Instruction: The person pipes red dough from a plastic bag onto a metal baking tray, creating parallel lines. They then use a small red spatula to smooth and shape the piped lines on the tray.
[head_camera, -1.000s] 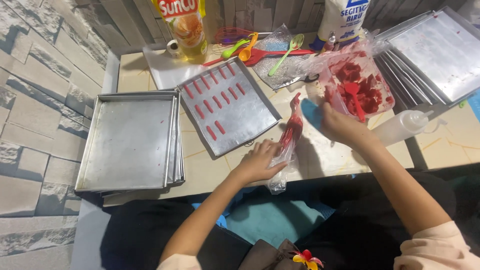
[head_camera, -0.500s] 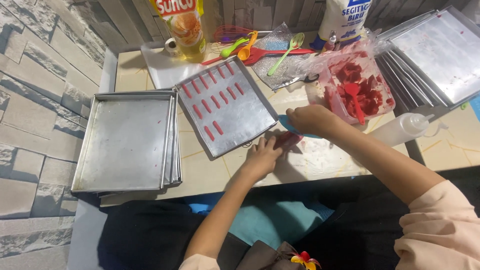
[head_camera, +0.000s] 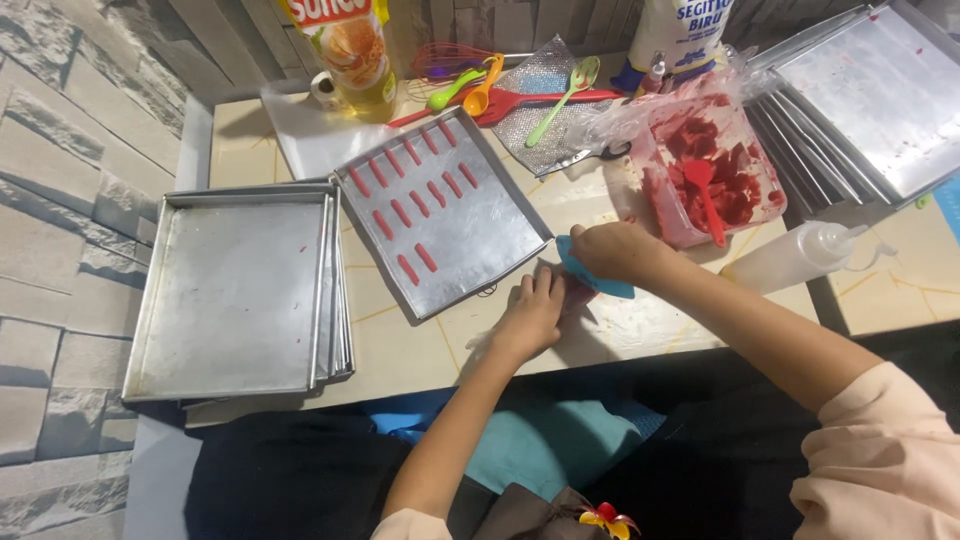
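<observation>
Left hand (head_camera: 532, 312) lies flat, fingers together, pressing down on a piping bag (head_camera: 575, 292) of red dough on the bench (head_camera: 400, 350); only a bit of the bag shows between the two hands, so exact fill can't be told. Right hand (head_camera: 612, 250) is curled around a blue plastic scraper (head_camera: 597, 277), blade edge down on the bag, just beside the left fingertips.

Piping tray (head_camera: 440, 215) sits tilted just above the hands: short red dough strips (head_camera: 405, 212) in three rows at its far left part, roughly a third covered, the rest bare metal. So piping looks partway done, judged from that. Stack of bare baking trays (head_camera: 235, 290) at left touches the piping tray's corner, nothing piped on them. More trays (head_camera: 880, 90) at far right, top one smeared faintly.

Clear tub (head_camera: 715, 165) of red dough with a red spatula (head_camera: 705, 185) stuck in it, near the right hand, still well filled. Squeeze bottle (head_camera: 800, 255) lies on its side beside the right forearm. Oil bottle (head_camera: 345, 50) and coloured spoons (head_camera: 520, 90) at the back.
</observation>
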